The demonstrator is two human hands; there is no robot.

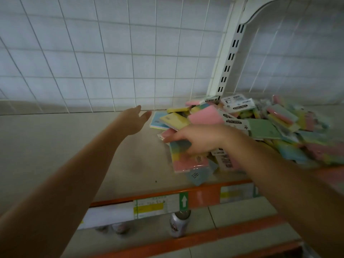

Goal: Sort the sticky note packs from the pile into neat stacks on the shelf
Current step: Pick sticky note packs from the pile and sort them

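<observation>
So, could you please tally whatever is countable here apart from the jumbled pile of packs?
Hands: 2 (left hand empty, right hand holding a rainbow pack)
Drink can, clearly visible: 1
Green arrow label: 1
Total: 4

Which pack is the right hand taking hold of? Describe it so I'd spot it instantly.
Find the heap of sticky note packs on the right of the shelf. At its near left edge, under the right hand, lies the rainbow pack: striped blue, yellow and pink, unlike the single-colour pink and yellow packs behind it.
</observation>
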